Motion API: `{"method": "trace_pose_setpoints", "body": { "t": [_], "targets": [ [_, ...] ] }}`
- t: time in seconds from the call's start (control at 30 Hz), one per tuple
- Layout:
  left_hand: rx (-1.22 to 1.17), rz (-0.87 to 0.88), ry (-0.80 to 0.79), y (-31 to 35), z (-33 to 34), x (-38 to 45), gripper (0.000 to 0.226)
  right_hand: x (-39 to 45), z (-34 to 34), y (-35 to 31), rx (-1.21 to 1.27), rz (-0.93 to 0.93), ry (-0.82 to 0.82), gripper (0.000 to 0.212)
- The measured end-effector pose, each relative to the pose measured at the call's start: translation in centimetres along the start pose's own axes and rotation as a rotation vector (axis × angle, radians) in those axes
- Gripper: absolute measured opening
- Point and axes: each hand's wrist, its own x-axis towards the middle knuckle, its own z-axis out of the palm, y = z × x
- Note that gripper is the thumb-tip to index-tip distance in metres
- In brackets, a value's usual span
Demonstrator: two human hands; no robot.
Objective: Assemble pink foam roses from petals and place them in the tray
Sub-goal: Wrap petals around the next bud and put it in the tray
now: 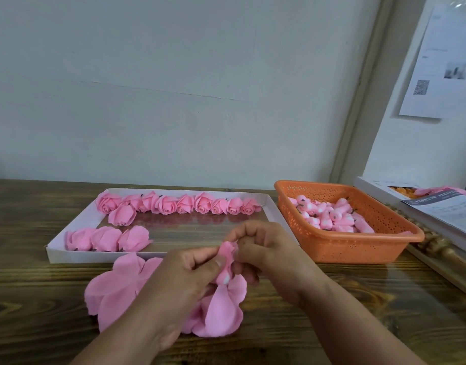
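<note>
Pink foam filled the near table: a bud was held upright above loose petals, just in front of the tray. The left hand pinched the bud with curled fingers and thumb; the right hand pinched its top edge, fingers curled too. Finished roses lay in a row along the tray's far side, with three more near its front left corner. An orange basket of bud cores stood just right of the tray.

Thin foam looked easy to tear, so a hard tug at the bud's top could likely rip it. A loosened pinch might let the wrap spring open. The left wrist hung over the petals and could crush or scatter them.

A sheet on the wall at right carried a QR code and a small picture; its text was too blurred to read. Printed papers by the basket were likewise unreadable. No brand could be made out.
</note>
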Motion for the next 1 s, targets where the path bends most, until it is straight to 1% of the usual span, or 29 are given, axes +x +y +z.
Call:
{"method": "trace_pose_setpoints", "body": {
  "t": [0.1, 0.2, 0.3, 0.33, 0.47, 0.57, 0.67, 0.73, 0.8, 0.9, 1.0],
  "targets": [
    [-0.011, 0.01, -0.002, 0.23, 0.22, -0.03, 0.029, 0.12, -0.06, 0.07, 0.001, -0.024, 0.002, 0.016],
    [-0.017, 0.015, -0.006, 0.22, 0.25, 0.01, 0.038, 0.17, -0.16, 0.24, 0.01, -0.038, 0.027, 0.018],
    [-0.019, 0.017, 0.005, 0.28, 0.23, 0.02, 0.036, 0.27, -0.18, 0.39, 0.042, -0.037, 0.033, 0.011],
    [-0.009, 0.019, 0.008, 0.37, 0.22, 0.01, 0.037, 0.29, -0.22, 0.38, 0.057, -0.032, 0.027, 0.009],
    [0.019, 0.023, 0.002, 0.78, 0.1, -0.12, 0.049, 0.22, -0.47, 0.2, 0.1, -0.022, -0.036, 0.016],
    [0.03, 0.011, -0.006, 0.66, 0.11, -0.11, 0.04, 0.35, -0.57, 0.2, 0.1, -0.026, -0.041, 0.014],
    [0.024, 0.007, -0.004, 0.55, 0.16, -0.11, 0.033, 0.52, -0.49, 0.31, 0.08, -0.035, -0.01, 0.012],
    [0.013, 0.005, -0.003, 0.53, 0.16, -0.12, 0.032, 0.51, -0.44, 0.34, 0.069, -0.043, 0.003, 0.011],
    [0.019, 0.011, -0.014, 0.52, 0.05, -0.12, 0.033, 0.47, -0.44, 0.38, 0.052, -0.052, 0.016, 0.014],
    [0.016, 0.011, -0.084, 0.7, -0.04, -0.2, 0.039, 0.43, -0.46, 0.38, 0.007, -0.071, 0.057, 0.025],
    [-0.006, 0.001, -0.102, 0.81, -0.06, -0.35, 0.047, 0.52, -0.51, 0.06, -0.147, -0.122, 0.071, 0.019]
  ]
}}
